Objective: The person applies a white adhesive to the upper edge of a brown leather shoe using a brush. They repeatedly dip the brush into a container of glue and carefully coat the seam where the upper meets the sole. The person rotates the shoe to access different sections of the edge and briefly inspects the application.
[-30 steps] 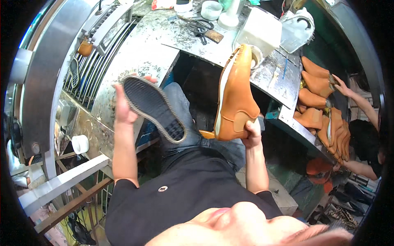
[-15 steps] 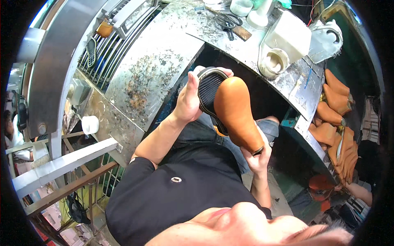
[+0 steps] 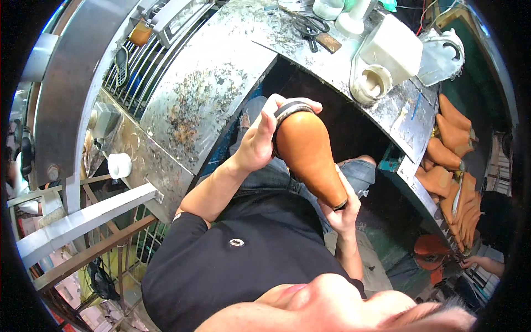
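A tan leather shoe upper (image 3: 307,149), shaped like a whole shoe, is held over my lap with its rounded wide end pointing away. My left hand (image 3: 263,138) grips a black shoe sole (image 3: 296,106) with a pale stitched rim. The sole curves round the far end of the upper and lies against it; most of it is hidden behind the leather. My right hand (image 3: 343,213) is closed round the narrow near end of the upper, thumb along its side.
A stained metal workbench (image 3: 193,83) holds a glue pot (image 3: 370,86), a white container (image 3: 392,50) and scissors (image 3: 310,25). Several tan uppers (image 3: 456,133) are piled at the right. A loose sole (image 3: 121,65) rests on the rack at left. Another person's hand (image 3: 481,263) shows lower right.
The upper has shifted left onto the sole, whose ribbed inside is now covered. My left hand's fingers have curled further over the far end. The other person's hand at right has moved.
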The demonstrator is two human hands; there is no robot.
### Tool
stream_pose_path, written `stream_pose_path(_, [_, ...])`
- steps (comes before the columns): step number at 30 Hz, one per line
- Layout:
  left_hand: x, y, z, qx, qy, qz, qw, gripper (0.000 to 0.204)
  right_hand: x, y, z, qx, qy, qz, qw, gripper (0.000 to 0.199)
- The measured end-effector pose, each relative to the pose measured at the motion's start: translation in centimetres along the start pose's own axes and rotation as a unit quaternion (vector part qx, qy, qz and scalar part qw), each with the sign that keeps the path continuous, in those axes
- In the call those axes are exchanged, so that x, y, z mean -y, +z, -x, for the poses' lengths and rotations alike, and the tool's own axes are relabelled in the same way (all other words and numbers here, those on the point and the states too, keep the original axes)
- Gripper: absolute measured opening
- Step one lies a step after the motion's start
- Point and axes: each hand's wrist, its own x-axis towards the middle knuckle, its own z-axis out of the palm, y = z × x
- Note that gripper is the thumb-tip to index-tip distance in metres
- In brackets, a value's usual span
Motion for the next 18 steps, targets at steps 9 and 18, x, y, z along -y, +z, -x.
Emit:
stream_pose_path(9, [0.5, -0.6, 0.1, 0.009, 0.003, -0.007, 1.000, 0.079, 0.2, 0.3, 0.1, 0.011, 0.017, 0.008, 1.000, 0.074])
stream_pose_path(18, [0.1, -0.6, -0.1, 0.007, -0.030, 0.010, 0.999, 0.073, 1.0, 0.8, -0.1, 0.007, 0.044, 0.028, 0.999, 0.071])
